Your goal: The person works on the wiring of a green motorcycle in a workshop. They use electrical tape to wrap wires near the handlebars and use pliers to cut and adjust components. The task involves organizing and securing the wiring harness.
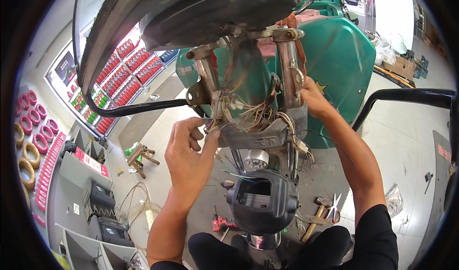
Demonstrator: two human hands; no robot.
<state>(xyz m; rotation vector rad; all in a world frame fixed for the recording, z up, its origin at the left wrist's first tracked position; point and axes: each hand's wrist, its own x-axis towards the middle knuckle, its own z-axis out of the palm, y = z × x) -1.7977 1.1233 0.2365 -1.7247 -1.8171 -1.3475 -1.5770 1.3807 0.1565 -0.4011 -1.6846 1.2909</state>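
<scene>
between the hands [189,150], tangled wires [256,114]

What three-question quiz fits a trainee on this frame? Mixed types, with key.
1. Open: which hand has its fingers at the wires near the left end of the grey bracket?
2. True or false: on the floor, the red drill lies to the left of the hammer.
3. Multiple choice: what colour is the large panel behind the metal fork tubes?
A) red
B) green
C) yellow

Key:
1. The left hand.
2. True.
3. B.
</scene>
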